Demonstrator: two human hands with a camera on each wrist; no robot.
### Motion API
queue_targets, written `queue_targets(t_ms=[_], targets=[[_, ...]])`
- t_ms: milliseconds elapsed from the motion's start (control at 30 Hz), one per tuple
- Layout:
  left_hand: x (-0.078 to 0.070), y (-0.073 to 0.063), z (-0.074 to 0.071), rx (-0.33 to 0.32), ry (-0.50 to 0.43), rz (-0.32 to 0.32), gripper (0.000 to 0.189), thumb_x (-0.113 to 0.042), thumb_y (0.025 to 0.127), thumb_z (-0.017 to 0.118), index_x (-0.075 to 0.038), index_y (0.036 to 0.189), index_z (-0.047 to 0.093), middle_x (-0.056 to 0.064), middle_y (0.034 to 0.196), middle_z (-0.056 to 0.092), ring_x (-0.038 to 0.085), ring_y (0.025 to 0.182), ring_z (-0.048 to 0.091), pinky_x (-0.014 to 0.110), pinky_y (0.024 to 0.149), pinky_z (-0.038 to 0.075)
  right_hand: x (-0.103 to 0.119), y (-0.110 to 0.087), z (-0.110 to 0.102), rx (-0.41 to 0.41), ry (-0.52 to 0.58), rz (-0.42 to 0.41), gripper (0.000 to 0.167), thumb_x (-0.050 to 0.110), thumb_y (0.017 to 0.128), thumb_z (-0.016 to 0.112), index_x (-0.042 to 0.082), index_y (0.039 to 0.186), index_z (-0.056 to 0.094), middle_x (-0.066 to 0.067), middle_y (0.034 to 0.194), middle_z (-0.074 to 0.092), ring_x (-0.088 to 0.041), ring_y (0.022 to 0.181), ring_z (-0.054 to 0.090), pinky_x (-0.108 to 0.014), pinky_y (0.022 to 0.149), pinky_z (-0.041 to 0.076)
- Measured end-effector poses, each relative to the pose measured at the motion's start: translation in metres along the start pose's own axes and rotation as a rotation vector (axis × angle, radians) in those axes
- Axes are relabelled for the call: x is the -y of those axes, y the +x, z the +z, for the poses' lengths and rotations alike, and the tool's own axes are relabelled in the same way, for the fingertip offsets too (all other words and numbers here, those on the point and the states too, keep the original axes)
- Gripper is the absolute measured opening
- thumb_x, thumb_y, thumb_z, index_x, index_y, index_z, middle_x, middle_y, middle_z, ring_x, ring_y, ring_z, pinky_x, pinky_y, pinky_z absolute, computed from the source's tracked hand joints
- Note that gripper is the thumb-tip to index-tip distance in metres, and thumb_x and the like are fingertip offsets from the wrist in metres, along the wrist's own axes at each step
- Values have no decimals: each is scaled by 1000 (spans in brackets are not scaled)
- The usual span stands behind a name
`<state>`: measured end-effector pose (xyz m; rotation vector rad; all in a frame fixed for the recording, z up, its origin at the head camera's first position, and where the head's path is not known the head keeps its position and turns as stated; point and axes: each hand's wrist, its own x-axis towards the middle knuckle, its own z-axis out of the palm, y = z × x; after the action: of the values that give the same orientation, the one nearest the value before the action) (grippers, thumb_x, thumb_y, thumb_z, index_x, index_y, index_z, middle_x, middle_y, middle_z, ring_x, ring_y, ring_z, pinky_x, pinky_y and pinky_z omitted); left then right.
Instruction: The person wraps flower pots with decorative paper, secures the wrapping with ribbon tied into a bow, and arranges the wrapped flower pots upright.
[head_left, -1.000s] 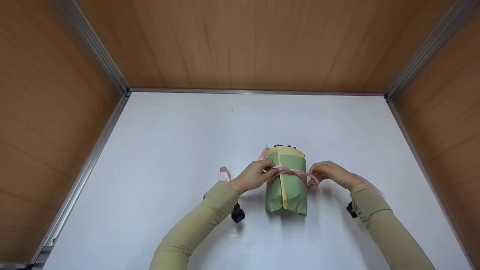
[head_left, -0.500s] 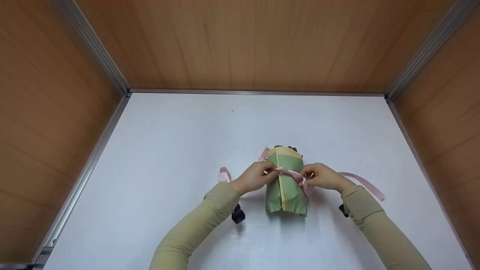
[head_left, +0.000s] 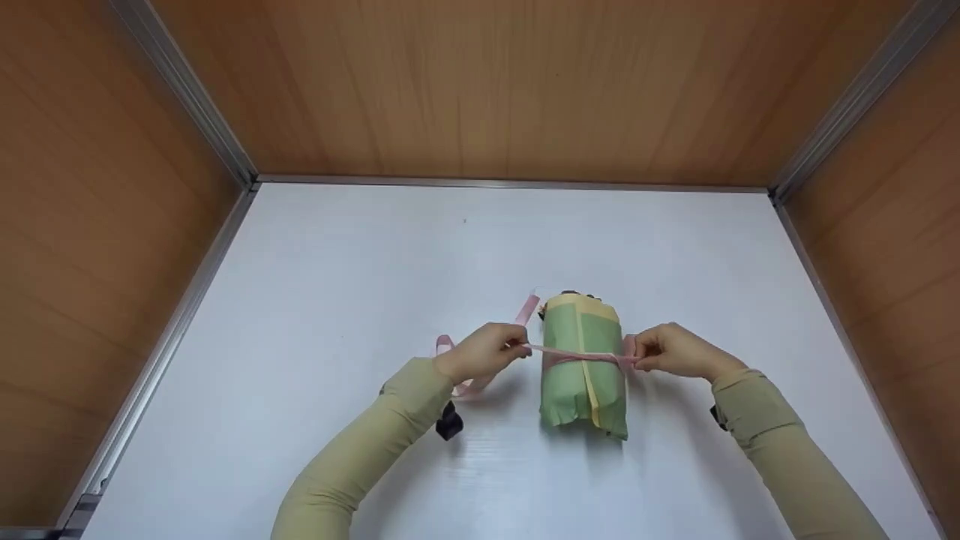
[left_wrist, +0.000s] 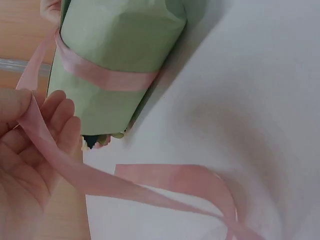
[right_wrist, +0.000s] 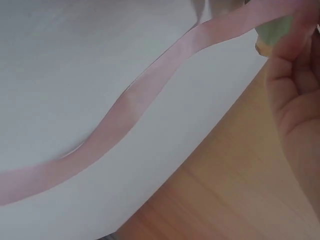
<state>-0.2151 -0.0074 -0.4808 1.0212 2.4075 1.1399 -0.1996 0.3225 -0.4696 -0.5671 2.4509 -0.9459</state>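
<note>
A bouquet wrapped in green paper with a yellow edge lies on the white table. Pink ribbon circles its middle, and flower bits peek from its far end in the left wrist view. On the bouquet's left, my left hand pinches one length of the ribbon between thumb and fingers; its tail trails down to the table. My right hand pinches the ribbon at the bouquet's right side. Between both hands the ribbon stretches straight across the paper. In the right wrist view a long ribbon tail runs away from the hand.
Wooden panels wall the white table at the back and both sides, with metal rails along the edges. Dark pieces show beneath the wrists.
My hands have drawn apart, the left hand to the left and the right hand to the right. The loose, crossed ribbon is now pulled straight, and the bouquet has shifted slightly right.
</note>
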Motion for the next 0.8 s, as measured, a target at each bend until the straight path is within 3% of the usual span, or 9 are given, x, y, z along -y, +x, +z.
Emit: queue_targets(t_ms=[133,233,400,600,800], targets=[[3,-6,-7,60,-33,-55,13,-6,95,53,3,88,60,17,87,68,12,74,59,24,69,49,-8,-6,-2,-19,-58,14,15,0,82,68,6,71,60,2,69,58,-9,63,46,-21,56,39],[4,-8,-9,82,-39,-83,14,-7,96,53,3,89,60,20,87,67,10,66,53,20,62,44,-13,-10,-4,-29,-61,24,15,-1,82,67,5,71,60,2,68,58,-9,62,46,-20,55,39],[2,-9,-10,105,2,-64,16,-11,96,53,-3,86,63,21,87,65,8,63,43,19,60,36,-16,-14,-6,-34,-52,54,15,-3,82,67,4,71,60,1,67,56,-11,63,46,-21,55,39],[1,-7,-10,154,30,-43,16,-13,96,55,-5,86,64,20,89,67,12,68,44,22,65,36,-23,-18,-7,-32,-63,102,16,-5,81,65,4,69,60,2,67,55,-13,64,45,-22,55,38],[1,-5,-10,194,40,-42,15,-11,96,54,-5,85,62,17,88,68,12,70,47,24,69,39,-33,-24,-9,-49,-80,100,16,-6,81,64,3,68,60,2,65,55,-11,61,45,-21,53,37]])
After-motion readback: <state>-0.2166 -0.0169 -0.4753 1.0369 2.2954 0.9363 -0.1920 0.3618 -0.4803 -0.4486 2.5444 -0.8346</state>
